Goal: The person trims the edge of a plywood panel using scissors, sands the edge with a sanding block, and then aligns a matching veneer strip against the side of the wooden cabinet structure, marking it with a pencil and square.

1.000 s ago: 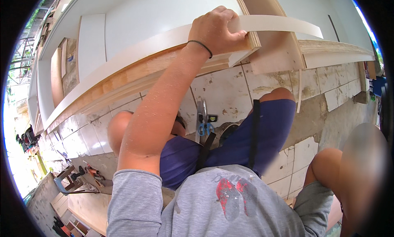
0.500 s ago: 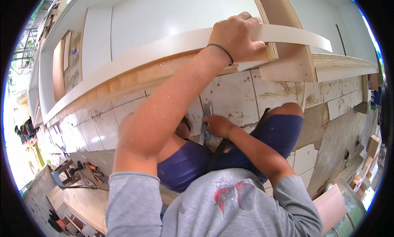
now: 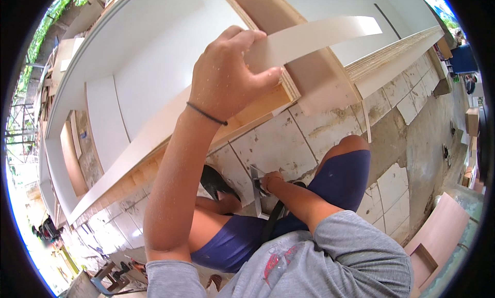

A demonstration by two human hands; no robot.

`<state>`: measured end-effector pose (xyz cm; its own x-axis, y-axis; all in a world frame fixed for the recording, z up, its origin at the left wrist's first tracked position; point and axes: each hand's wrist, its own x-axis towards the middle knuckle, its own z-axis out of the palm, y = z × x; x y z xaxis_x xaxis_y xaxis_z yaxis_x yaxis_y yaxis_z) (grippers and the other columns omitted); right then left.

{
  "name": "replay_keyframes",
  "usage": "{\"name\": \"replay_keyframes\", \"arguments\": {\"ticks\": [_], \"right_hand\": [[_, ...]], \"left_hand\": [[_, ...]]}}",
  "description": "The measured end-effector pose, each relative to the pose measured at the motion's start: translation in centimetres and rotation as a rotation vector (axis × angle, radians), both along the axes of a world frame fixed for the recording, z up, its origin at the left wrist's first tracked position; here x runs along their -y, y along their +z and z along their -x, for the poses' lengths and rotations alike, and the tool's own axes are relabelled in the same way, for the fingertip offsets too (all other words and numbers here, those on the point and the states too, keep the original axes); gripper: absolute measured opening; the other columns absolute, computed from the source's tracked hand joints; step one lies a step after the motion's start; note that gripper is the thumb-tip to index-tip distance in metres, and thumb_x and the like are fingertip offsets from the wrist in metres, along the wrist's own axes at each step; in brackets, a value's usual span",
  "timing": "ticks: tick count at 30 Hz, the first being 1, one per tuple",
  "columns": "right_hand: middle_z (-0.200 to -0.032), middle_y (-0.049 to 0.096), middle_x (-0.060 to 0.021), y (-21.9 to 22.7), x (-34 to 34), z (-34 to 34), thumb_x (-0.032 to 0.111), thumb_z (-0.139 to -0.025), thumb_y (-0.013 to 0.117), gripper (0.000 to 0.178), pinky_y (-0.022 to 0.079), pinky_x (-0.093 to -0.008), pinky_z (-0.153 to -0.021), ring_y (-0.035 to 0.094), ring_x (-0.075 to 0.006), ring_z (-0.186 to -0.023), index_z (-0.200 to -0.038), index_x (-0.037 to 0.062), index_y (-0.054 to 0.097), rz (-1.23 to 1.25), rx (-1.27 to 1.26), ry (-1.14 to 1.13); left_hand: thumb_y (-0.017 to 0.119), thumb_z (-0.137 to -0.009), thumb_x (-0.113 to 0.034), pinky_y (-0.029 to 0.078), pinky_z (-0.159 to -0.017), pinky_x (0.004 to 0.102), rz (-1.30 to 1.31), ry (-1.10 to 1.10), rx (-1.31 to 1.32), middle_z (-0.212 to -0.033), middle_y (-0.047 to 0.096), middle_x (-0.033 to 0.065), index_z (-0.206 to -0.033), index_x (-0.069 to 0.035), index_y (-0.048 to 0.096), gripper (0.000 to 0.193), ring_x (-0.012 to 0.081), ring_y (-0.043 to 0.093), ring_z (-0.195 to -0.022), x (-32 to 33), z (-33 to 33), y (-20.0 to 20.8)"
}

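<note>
My left hand (image 3: 227,73) presses a long white edging strip (image 3: 309,37) against the front plywood edge of a white cabinet panel (image 3: 154,55). The strip runs from the lower left, under my palm, and its free end curls off to the upper right. A thin dark band circles that wrist. My right hand (image 3: 269,182) is low between my knees, closed on a small metal tool (image 3: 256,195) with a flat blade, just above the tiled floor (image 3: 273,143). I crouch in blue shorts and a grey shirt.
The cabinet lies on its back on the cracked white tiles, with a raw plywood divider (image 3: 289,66) beside my hand. Loose white offcuts (image 3: 319,104) lie by the cabinet. Boards and a wooden box (image 3: 438,236) sit at right, tools at the lower left.
My head has come closer to the cabinet edge, so my left hand on the strip looks larger. My right hand, closed on the tool, has stayed low between my knees.
</note>
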<state>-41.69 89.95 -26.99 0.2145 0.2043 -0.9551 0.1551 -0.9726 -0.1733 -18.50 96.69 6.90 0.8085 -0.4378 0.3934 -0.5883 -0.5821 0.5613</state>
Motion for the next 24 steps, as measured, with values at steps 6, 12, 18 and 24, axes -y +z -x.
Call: {"name": "replay_keyframes", "arguments": {"ticks": [6, 12, 18, 24], "right_hand": [[-0.109, 0.061, -0.0082, -8.1, 5.1, 0.4, 0.021, -0.086, 0.057, 0.029, 0.050, -0.0501, -0.074, 0.058, -0.0281, -0.103, -0.112, 0.0111, 0.064, 0.318, 0.510, -0.259], [-0.117, 0.058, -0.0097, -2.2, 0.6, 1.5, 0.021, -0.090, 0.053, 0.028, 0.049, -0.0514, -0.076, 0.055, -0.0306, -0.109, -0.115, 0.0120, 0.061, -0.058, 0.471, 0.101], [-0.114, 0.065, -0.0104, -4.8, 0.4, 3.1, 0.023, -0.091, 0.052, 0.026, 0.051, -0.0517, -0.075, 0.063, -0.0302, -0.105, -0.107, 0.0137, 0.069, -0.088, 0.488, -0.090], [-0.111, 0.066, -0.0132, -4.4, 0.8, 1.2, 0.018, -0.085, 0.056, 0.023, 0.052, -0.0480, -0.077, 0.065, -0.0292, -0.100, -0.103, 0.0108, 0.070, -0.239, 0.422, -0.138]], "left_hand": [[0.075, -0.067, -0.025, 0.052, -0.073, 0.0369, 0.036, -0.041, -0.031, -0.098, 0.064, 0.0120, -0.100, -0.004, 0.065, 0.040, 0.0292, 0.064, -0.085, 1.4, 1.1, 1.6], [0.080, -0.068, -0.018, 0.049, -0.080, 0.0337, -0.009, -0.020, -0.032, -0.096, 0.064, 0.0112, -0.101, -0.001, 0.063, 0.040, 0.0244, 0.062, -0.088, 0.8, 1.9, 3.1], [0.080, -0.065, -0.020, 0.051, -0.077, 0.0381, 0.026, -0.028, -0.045, -0.100, 0.064, 0.0129, -0.101, -0.004, 0.062, 0.043, 0.0300, 0.064, -0.090, 0.4, 2.5, 2.2], [0.082, -0.065, -0.022, 0.051, -0.078, 0.0374, 0.055, -0.066, -0.078, -0.100, 0.064, 0.0145, -0.104, -0.001, 0.064, 0.048, 0.0299, 0.064, -0.091, 0.4, 2.2, 2.2]]}}
